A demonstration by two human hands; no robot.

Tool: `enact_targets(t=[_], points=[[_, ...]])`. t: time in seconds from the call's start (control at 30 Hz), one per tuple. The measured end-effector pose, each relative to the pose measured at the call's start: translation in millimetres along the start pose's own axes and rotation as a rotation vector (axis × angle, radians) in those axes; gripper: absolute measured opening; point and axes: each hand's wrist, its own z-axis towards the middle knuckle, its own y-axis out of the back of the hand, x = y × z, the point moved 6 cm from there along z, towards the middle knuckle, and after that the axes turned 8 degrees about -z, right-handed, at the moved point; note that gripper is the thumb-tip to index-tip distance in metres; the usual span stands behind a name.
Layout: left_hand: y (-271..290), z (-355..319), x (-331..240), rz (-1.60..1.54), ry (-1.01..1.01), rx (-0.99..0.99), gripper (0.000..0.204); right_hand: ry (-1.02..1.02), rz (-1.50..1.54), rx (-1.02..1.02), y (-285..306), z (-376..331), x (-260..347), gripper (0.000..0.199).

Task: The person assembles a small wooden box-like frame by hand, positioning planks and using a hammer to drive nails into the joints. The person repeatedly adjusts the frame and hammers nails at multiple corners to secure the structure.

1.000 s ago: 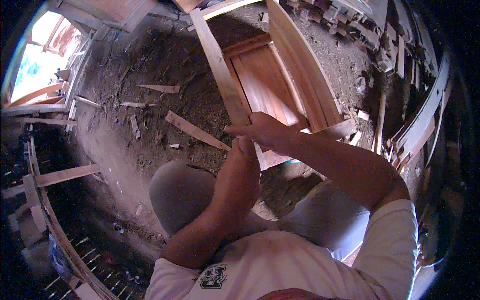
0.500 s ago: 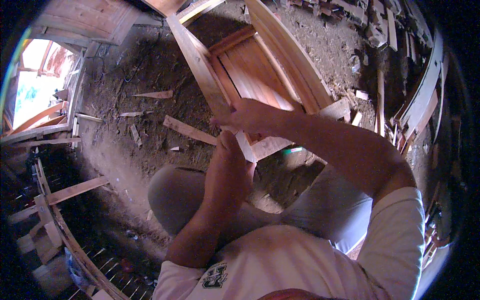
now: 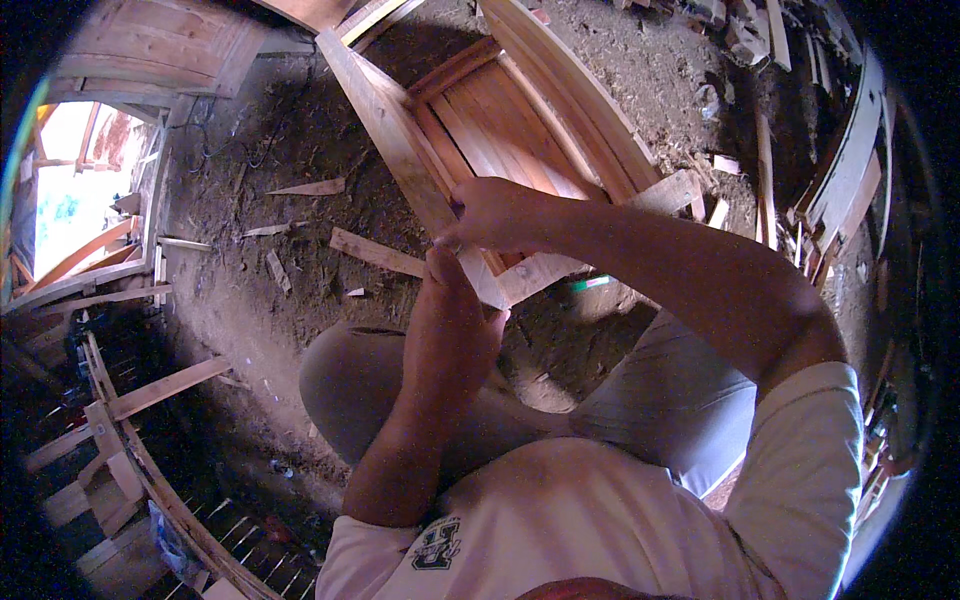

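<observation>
A long wooden frame (image 3: 385, 125) slants away from my lap, its near corner between my knees. Within it is a reddish-brown slatted wood panel (image 3: 505, 125). My left hand (image 3: 452, 315) wraps around the frame's near left corner, thumb lying up along the rail. Just above that thumb, my right hand (image 3: 498, 215) is closed over the same rail, coming across from the right. Its fingertips are partly hidden, and anything small pinched in them cannot be made out.
Offcuts (image 3: 375, 250) and wood chips lie on the dirt floor to the left. A small green object (image 3: 590, 284) is beyond my right knee. Scrap wood (image 3: 765, 180) is piled at the right. Curved slatted woodwork (image 3: 150, 460) stands at lower left, near a bright opening (image 3: 75, 200).
My right hand has shifted slightly along the rail, and its outstretched finger has curled in. My left hand keeps its hold on the corner. The view has moved slightly.
</observation>
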Motion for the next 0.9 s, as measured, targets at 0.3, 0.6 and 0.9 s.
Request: enact_targets(t=[0.3, 0.6, 0.9], points=[[-11, 0, 14, -0.002, -0.061, 0.012, 0.063, 0.075, -0.071, -0.080, 10, -20, 15, 0.056], [-10, 0, 21, 0.060, 0.063, 0.042, 0.057, 0.002, -0.194, -0.080, 25, -25, 13, 0.041], [-3, -6, 5, 0.129, 0.003, -0.049, 0.070, 0.336, -0.366, -0.270, 37, -67, 55, 0.026]])
